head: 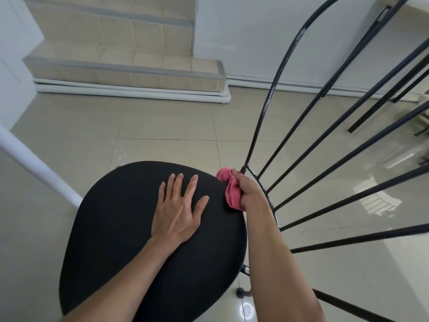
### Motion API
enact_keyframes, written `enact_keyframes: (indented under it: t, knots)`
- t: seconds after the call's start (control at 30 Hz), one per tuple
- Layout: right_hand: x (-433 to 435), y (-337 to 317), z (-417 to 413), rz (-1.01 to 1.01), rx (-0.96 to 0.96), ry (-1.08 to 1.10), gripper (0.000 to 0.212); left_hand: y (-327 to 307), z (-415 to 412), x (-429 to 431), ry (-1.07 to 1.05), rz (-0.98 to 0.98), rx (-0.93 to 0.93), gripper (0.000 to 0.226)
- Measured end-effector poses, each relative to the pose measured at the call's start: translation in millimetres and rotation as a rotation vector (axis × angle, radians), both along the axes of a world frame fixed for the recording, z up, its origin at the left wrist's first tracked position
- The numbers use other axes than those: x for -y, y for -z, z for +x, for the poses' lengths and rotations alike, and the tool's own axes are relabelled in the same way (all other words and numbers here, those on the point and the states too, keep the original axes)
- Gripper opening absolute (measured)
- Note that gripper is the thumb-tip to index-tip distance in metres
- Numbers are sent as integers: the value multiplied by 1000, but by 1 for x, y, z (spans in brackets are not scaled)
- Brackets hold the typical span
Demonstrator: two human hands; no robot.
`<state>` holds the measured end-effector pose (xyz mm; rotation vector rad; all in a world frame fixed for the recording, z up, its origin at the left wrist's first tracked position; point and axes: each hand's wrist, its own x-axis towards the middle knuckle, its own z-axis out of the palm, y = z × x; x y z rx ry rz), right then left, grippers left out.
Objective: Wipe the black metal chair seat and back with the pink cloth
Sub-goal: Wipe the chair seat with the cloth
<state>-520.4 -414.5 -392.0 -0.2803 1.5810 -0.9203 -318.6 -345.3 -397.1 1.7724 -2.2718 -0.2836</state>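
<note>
Pressing flat on the black seat [116,228], the left hand [177,210] lies palm down near the seat's middle, towards its rear half. Its fingers [192,184] are straight and slightly spread, and the thumb is angled out to the right. This hand holds nothing.

The right hand [250,194] is at the rear right edge of the seat, where the outer hoop of the chair back [325,145] meets the seat frame. Its fingers are curled round the pink cloth [232,191], which is bunched into a wad. Part of the cloth sticks out above and to the left of the fist and touches the seat edge. The lower part of the cloth hangs from the underside of the fist. Most fingertips of this hand are hidden behind the cloth and the back of the hand.

The chair back consists of thin black metal rods that fan out from the seat frame towards the right of the view, enclosed by a curved outer hoop. One chair foot [240,292] shows below the seat, resting on the floor [151,117].

The floor is glossy beige tile. Beyond the chair stand tiled steps [130,63] with grey edging, and white pipes [130,90] run along the foot of the lowest step. A white wall [243,31] stands to the right of the steps. A white bar [39,168] slants across the left side, ending near the seat
</note>
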Motion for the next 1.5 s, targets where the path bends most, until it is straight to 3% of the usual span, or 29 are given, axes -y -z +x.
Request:
enact_keyframes:
  t: [0.17, 0.23, 0.43, 0.57, 0.67, 0.83, 1.1, 1.33, 1.5]
  knots:
    - [-6, -1, 10, -19, -147, -71, 33, 0, 0, 1, -5, -8, 18, 74]
    - [-13, -17, 18, 24, -311, -155, 26, 0, 0, 1, -6, -9, 20, 74]
    - [-48, -37, 43, 81, -803, -348, 50, 1, 0, 0, -6, -24, 10, 73]
    - [-90, -26, 59, -80, -1104, -441, 40, 1, 1, 1, -4, -26, -8, 72]
    - [-127, -11, 68, -178, -1291, -500, 50, 3, 2, 2, -8, -30, -23, 71]
    - [-147, -7, 65, -163, -1245, -570, 63, 6, 1, 3, -7, -30, -32, 72]
    - [-87, -7, 65, -222, -1308, -592, 57, 4, 1, 3, -7, -14, -32, 69]
    - [-151, -9, 79, -200, -1278, -657, 66, 0, 4, 3, -11, 44, -60, 79]
    - [-203, -10, 89, -342, -1306, -755, 75, -20, 15, 2, 21, 244, -264, 92]
